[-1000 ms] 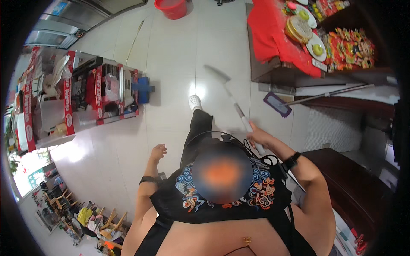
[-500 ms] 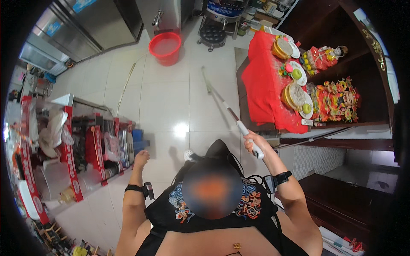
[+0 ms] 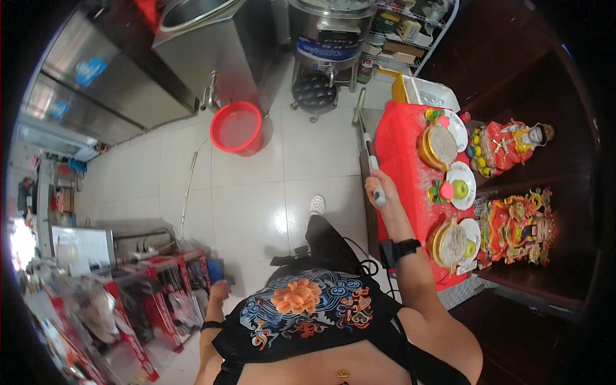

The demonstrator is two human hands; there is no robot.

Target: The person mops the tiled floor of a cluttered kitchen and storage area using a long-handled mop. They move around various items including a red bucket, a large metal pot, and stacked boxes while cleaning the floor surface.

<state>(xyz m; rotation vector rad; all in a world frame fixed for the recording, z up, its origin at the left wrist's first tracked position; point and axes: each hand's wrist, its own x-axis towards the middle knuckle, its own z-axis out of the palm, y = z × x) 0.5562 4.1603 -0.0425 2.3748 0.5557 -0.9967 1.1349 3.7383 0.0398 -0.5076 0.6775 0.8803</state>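
The right hand (image 3: 374,186) is wrapped around a slim pale mop handle (image 3: 366,144) beside the red-clothed surface (image 3: 401,160). The left hand (image 3: 219,292) hangs loosely curled, empty, above glossy white floor tiles (image 3: 250,205).

A long-handled mop (image 3: 367,146) slants across the white tiled floor, its pale shaft with a grey sleeve running from the right hand's grip away toward the far side of the room. The near end of the handle is enclosed in the person's fist, just left of a red-draped worktop. The far end reaches the floor beside the worktop's far corner, where a flat greenish head shows; its detail is too small to tell. The shaft looks straight and unbroken.
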